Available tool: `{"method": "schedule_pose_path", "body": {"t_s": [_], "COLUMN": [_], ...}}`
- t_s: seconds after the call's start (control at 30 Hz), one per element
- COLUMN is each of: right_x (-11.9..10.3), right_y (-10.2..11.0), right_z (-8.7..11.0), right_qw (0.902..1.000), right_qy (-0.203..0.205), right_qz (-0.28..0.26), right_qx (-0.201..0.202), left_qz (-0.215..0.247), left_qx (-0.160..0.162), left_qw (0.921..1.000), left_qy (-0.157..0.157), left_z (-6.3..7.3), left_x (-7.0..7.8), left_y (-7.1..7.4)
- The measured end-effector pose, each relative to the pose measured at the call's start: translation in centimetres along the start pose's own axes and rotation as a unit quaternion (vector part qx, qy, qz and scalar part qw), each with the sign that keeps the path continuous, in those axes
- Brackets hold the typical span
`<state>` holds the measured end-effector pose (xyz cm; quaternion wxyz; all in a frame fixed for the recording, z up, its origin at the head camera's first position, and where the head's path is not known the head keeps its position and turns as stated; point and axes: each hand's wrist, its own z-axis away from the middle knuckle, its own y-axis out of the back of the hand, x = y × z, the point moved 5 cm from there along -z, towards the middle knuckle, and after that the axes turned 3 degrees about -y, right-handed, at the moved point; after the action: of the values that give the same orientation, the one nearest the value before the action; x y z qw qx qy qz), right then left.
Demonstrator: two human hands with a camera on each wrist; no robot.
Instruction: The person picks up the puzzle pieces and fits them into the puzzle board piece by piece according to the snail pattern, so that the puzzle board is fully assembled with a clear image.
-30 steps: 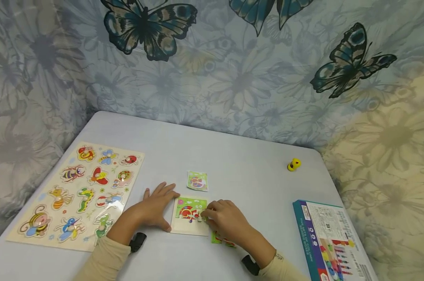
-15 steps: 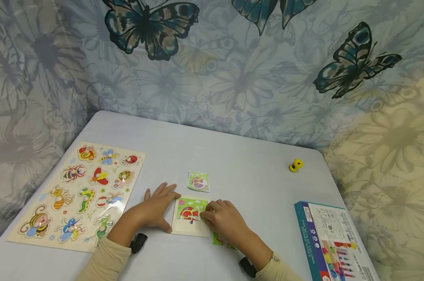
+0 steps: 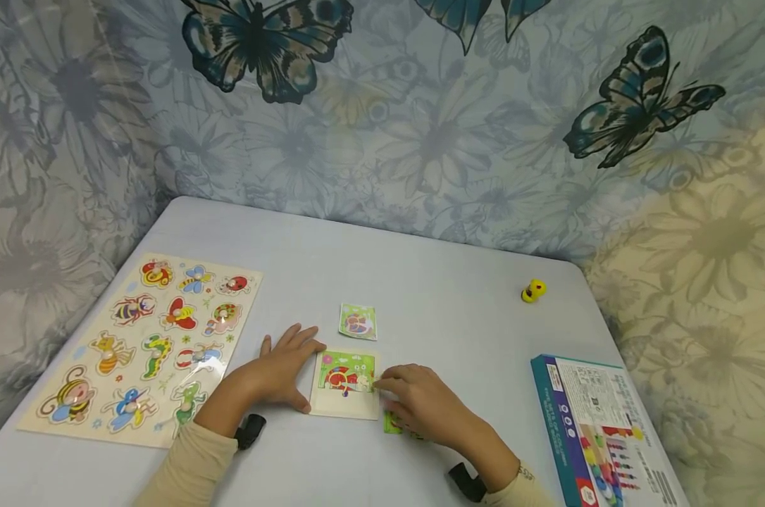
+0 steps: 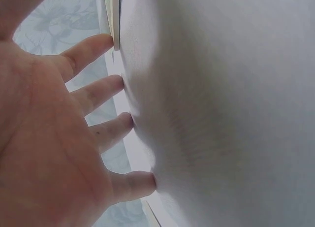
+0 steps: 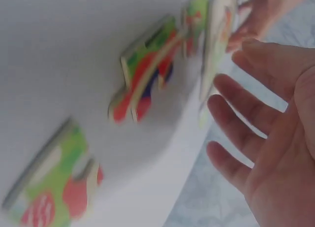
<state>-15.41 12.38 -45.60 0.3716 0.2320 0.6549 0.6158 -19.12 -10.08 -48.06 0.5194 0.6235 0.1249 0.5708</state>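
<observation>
A small wooden jigsaw board (image 3: 344,408) lies before me, its upper part filled with joined green and red puzzle pieces (image 3: 351,370) and its lower strip bare. My left hand (image 3: 281,377) rests with spread fingers at the board's left edge; in the left wrist view a fingertip touches that edge. At the right edge is my right hand (image 3: 423,405), fingers loosely extended and nothing held. Beneath it, partly hidden, are loose puzzle pieces (image 3: 392,423). The right wrist view shows a red, green and blue piece (image 5: 150,69) and a green one (image 5: 59,178) on the table.
Beyond the board lies a small picture card (image 3: 358,322). A large insect puzzle board (image 3: 138,384) covers the table's left side. To the right are a boxed set (image 3: 601,422) and, farther back, a small yellow toy (image 3: 533,291). A patterned wall (image 3: 420,155) stands behind the table.
My right hand has drawn back rightward from the joined pieces to the board's edge, releasing the piece under its fingertips. The left hand keeps its place.
</observation>
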Motion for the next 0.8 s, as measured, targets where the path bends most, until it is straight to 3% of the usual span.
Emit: {"method": "schedule_pose_path", "body": {"t_s": [0.33,0.57,0.8], "right_x": [-0.4,-0.5,-0.8], "right_y": [-0.7,-1.2,-0.5], "right_z": [2.1,2.4,2.2], "right_qw": [0.9995,0.9978,0.998], "right_qy": [0.007,0.015,0.022], "right_qz": [0.029,0.06,0.055], "right_qx": [-0.013,0.021,0.024], "left_qz": [0.0,0.004,0.001], "left_qx": [0.001,-0.001,-0.001], "left_qw": [0.9999,0.9999,1.0], "left_qy": [0.012,0.013,0.007], "left_z": [0.5,0.4,-0.3], "left_x": [-0.6,-0.7,-0.2], "left_y": [0.1,-0.1,-0.2]}}
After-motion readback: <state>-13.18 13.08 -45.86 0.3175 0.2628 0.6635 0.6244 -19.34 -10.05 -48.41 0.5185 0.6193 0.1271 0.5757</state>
